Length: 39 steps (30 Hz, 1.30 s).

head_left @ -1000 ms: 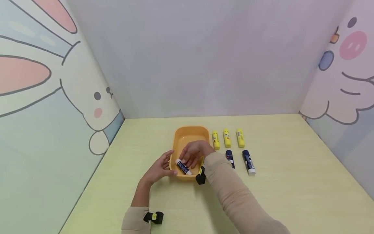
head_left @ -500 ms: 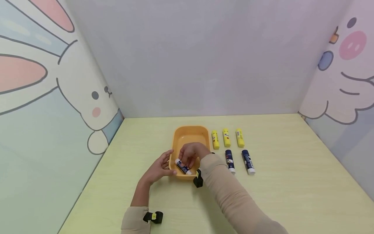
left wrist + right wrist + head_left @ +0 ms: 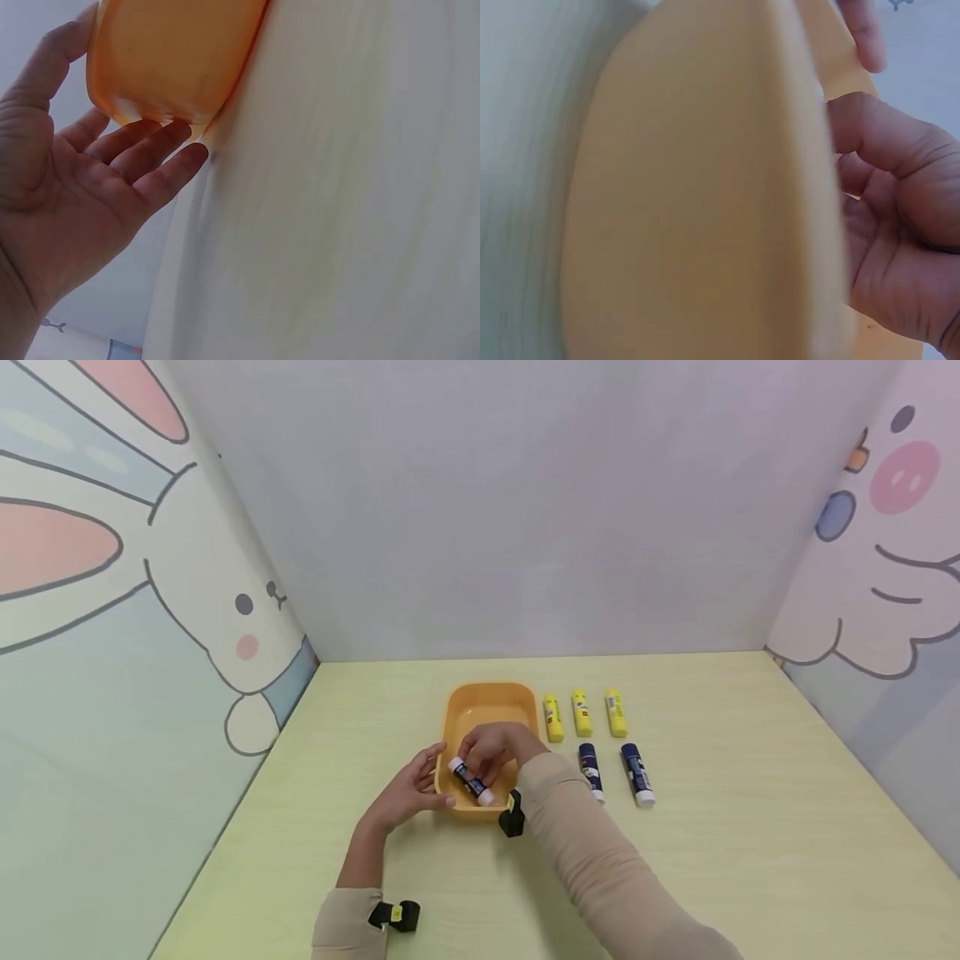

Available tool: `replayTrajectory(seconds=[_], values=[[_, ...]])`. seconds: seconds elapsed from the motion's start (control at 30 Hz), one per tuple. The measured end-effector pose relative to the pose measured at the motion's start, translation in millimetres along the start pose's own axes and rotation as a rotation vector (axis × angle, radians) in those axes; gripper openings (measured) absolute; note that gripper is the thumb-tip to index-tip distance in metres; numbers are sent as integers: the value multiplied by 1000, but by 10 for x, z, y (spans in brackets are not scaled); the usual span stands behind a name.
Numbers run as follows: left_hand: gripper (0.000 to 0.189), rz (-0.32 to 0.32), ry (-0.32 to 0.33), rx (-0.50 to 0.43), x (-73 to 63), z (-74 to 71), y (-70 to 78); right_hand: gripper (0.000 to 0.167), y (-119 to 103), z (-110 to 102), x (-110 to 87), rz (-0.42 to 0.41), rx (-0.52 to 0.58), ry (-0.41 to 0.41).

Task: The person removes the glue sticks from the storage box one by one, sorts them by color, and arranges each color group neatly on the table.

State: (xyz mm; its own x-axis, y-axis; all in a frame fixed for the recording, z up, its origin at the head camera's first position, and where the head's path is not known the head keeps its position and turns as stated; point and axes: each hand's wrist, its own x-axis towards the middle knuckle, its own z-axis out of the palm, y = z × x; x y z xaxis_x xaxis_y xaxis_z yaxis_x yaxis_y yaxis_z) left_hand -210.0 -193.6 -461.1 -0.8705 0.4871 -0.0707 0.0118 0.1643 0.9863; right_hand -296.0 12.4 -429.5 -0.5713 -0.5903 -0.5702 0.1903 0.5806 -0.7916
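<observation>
In the head view an orange plastic tray (image 3: 491,691) sits on the table. My left hand (image 3: 405,792) holds its near left corner, thumb at the near rim and fingers along the left wall; the left wrist view shows those fingers (image 3: 154,139) bent against the outside. Inside the tray my right hand (image 3: 497,752) pinches a dark blue glue stick (image 3: 471,782) with white ends, which lies slantwise near the front. In the right wrist view the tray wall (image 3: 697,202) covers the glue stick and part of the right hand (image 3: 900,202).
To the tray's right, yellow glue sticks (image 3: 582,713) form a back row. Before them are two dark blue glue sticks, a left one (image 3: 591,772) partly behind the right sleeve and a right one (image 3: 637,775). Walls printed with cartoon animals enclose the pale table (image 3: 750,827).
The right hand's fingers have closed on the dark blue glue stick in the tray, and the stick has shifted slightly. The left hand has stayed on the tray corner.
</observation>
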Motion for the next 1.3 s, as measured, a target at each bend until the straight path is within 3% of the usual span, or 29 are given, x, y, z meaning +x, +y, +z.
replayTrajectory(seconds=[0.23, 0.47, 0.73, 0.97, 1.3], values=[[88, 3, -14, -19, 0, 4, 18, 29, -41, -81, -73, -47, 98, 0], [86, -8, 1, -24, 2, 0, 14, 28, -75, -116, -132, -67, 118, 20], [88, -19, 18, -1, -6, 16, 6, 32, -57, -156, -334, -173, 145, 74], [91, -13, 22, -4, 21, 2, -3, 34, -30, -233, -473, -142, 206, 141], [90, -28, 31, -4, 24, 1, -1, 36, 35, -336, -678, -180, 199, 208]])
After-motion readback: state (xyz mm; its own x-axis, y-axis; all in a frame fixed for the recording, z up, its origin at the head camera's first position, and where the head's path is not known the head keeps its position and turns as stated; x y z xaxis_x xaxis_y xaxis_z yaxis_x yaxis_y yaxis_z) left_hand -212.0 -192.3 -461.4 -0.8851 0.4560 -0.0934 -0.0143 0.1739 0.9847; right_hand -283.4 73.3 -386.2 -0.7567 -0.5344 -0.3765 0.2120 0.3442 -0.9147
